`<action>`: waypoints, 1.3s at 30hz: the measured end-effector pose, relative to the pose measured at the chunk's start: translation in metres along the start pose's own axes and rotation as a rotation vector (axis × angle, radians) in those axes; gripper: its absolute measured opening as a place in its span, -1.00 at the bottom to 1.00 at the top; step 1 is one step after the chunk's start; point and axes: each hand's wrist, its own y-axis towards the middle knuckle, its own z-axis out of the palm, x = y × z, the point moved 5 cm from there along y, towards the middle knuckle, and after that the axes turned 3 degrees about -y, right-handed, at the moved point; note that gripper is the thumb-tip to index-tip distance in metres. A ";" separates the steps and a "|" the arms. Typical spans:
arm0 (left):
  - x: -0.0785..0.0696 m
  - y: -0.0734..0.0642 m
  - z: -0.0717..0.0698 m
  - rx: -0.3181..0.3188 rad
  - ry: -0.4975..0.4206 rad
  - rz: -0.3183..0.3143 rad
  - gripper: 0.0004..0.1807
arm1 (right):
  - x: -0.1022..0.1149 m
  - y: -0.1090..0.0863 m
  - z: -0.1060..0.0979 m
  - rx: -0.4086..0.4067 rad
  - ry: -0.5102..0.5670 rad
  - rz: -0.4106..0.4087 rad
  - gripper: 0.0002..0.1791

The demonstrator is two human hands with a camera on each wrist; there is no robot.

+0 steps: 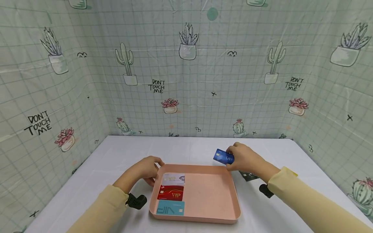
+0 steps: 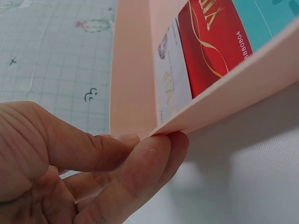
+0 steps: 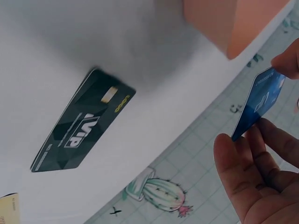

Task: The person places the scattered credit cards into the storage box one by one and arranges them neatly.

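Note:
My left hand [image 1: 147, 169] pinches the far left corner of a shallow pink tray [image 1: 209, 220], thumb and fingers meeting at its rim in the left wrist view. Down the tray's left side lie a white VIP card [image 1: 173, 179], a red VIP card [image 1: 172, 193] and a teal VIP card [image 1: 170, 207]. Between the fingertips of my right hand [image 1: 243, 158] is a blue VIP card [image 1: 222, 157], raised near the far right corner of the tray. A dark green VIP card [image 3: 81, 126] lies flat on the table, partly covered by the right forearm in the head view.
The white tablecloth [image 1: 189, 149] covers the table up to a patterned curtain [image 1: 198, 77] at the back and sides. A yellow card [image 3: 9, 210] shows only its edge past the green one. Black wrist straps [image 1: 136, 201] sit at both cuffs.

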 end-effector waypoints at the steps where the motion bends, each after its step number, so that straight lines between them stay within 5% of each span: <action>1: 0.000 0.000 0.000 0.001 0.001 0.000 -0.47 | 0.003 -0.001 0.000 -0.002 0.002 -0.005 -0.43; 20: 0.000 0.000 0.001 -0.002 0.011 -0.001 -0.51 | 0.039 -0.026 0.013 0.014 -0.005 -0.155 -0.53; 39: 0.002 0.001 0.000 -0.009 0.010 0.010 -0.49 | 0.053 -0.052 0.031 0.199 -0.022 -0.196 -0.48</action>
